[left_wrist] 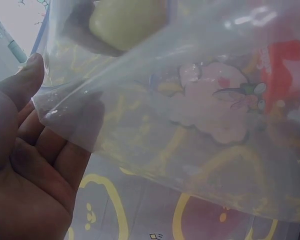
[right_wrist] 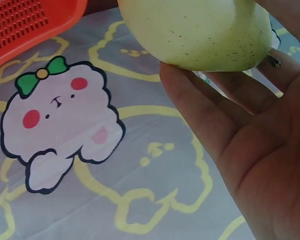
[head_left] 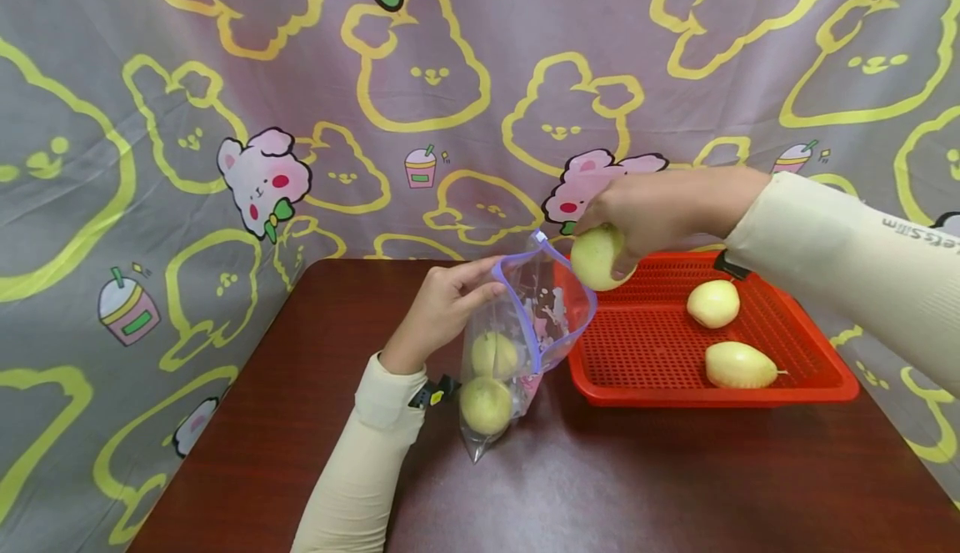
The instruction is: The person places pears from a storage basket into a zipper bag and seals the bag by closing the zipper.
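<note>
My left hand [head_left: 450, 307] pinches the rim of a clear zip bag [head_left: 525, 353] with a purple seal, between thumb and fingers. The bag hangs with its mouth spread toward the right. Two yellow-green pears [head_left: 486, 405] lie in its lower part, one above the other. At the bag's mouth my right hand [head_left: 630, 211] grips another pear [head_left: 597, 259] from above. In the right wrist view fingers and thumb curl round this pear [right_wrist: 200, 35], its stem toward the palm. Through the plastic, the left wrist view shows a pear [left_wrist: 130, 22] above the left hand [left_wrist: 35, 140].
A red plastic basket [head_left: 712, 394] with a perforated floor stands on the right of the dark brown table [head_left: 300, 369]. Inside it are a pear [head_left: 713, 303] at the back and another pear [head_left: 741, 365] near the front. A patterned cloth [head_left: 450, 77] hangs behind the table.
</note>
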Demonstrator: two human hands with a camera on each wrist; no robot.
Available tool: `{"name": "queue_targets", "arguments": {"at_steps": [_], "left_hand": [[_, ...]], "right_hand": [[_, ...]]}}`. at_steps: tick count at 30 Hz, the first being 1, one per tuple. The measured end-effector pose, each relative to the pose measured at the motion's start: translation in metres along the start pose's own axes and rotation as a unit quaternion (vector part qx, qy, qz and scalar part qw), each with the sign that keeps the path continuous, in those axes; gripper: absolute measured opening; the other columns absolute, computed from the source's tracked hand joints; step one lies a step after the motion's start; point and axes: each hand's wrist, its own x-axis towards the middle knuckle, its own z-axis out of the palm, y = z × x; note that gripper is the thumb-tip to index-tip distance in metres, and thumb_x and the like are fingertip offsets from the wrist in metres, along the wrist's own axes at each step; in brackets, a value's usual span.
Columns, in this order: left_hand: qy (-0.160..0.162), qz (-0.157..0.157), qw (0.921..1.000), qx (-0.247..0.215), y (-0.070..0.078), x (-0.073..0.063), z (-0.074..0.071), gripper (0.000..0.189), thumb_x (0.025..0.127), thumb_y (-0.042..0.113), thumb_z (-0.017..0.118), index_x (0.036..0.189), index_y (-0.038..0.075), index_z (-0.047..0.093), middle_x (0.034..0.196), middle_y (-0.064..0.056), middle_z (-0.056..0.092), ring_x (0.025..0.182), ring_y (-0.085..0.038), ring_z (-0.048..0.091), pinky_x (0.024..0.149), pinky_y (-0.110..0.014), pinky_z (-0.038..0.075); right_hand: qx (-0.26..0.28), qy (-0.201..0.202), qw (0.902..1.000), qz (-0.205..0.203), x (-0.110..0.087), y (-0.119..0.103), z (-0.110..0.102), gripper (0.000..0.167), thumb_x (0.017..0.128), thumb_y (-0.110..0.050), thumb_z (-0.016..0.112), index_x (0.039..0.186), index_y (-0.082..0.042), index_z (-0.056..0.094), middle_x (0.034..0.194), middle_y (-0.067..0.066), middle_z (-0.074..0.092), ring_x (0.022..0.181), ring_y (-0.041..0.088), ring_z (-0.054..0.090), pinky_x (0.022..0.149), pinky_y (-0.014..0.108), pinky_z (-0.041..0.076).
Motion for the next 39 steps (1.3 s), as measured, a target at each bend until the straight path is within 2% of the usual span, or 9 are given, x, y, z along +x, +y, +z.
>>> {"name": "queue_targets", "arguments": {"at_steps": [10,17,22,33,39], "left_hand": [[-0.005,-0.007,1.0000,0.004,0.002,-0.001,-0.001,0.035,0.090,0.014,0.071,0.123,0.003,0.067,0.085,-0.002,0.070,0.065,-0.010,0.053,0.063,-0.028,0.047],[-0.006,-0.009,0.9999,0.002,0.000,-0.002,-0.001,0.035,0.089,0.014,0.071,0.123,0.003,0.068,0.102,-0.006,0.072,0.072,-0.011,0.058,0.070,-0.029,0.051],[-0.005,-0.007,1.0000,0.002,0.001,-0.002,-0.001,0.035,0.089,0.014,0.071,0.122,0.003,0.068,0.104,-0.007,0.071,0.074,-0.011,0.059,0.072,-0.030,0.052],[-0.003,-0.004,1.0000,-0.001,0.003,-0.002,-0.001,0.034,0.089,0.012,0.071,0.122,0.003,0.068,0.083,-0.001,0.070,0.062,-0.009,0.053,0.059,-0.027,0.047],[-0.001,0.002,1.0000,0.002,0.000,-0.001,-0.001,0.035,0.089,0.013,0.071,0.122,0.003,0.068,0.077,0.000,0.067,0.060,-0.009,0.052,0.057,-0.027,0.045]], "right_hand": [[0.005,0.009,0.9999,0.002,0.006,-0.008,-0.005,0.061,0.069,-0.024,0.087,0.125,-0.014,0.067,0.116,0.001,0.066,0.102,0.021,0.058,0.087,0.043,0.047],[0.004,0.006,0.9999,-0.011,0.011,-0.012,-0.004,0.063,0.069,-0.025,0.086,0.128,-0.016,0.066,0.111,-0.003,0.067,0.099,0.021,0.058,0.086,0.042,0.047],[0.003,0.008,0.9998,-0.016,0.015,-0.014,-0.002,0.061,0.069,-0.023,0.086,0.126,-0.014,0.066,0.110,-0.002,0.067,0.097,0.019,0.058,0.086,0.040,0.047],[0.003,0.021,0.9989,-0.041,0.023,-0.021,0.001,0.058,0.068,-0.026,0.087,0.121,-0.012,0.068,0.107,-0.004,0.068,0.095,0.016,0.059,0.085,0.038,0.047],[0.012,0.009,0.9995,-0.028,0.027,-0.024,0.004,0.060,0.069,-0.029,0.087,0.124,-0.015,0.068,0.111,-0.003,0.066,0.096,0.015,0.057,0.084,0.037,0.048]]}}
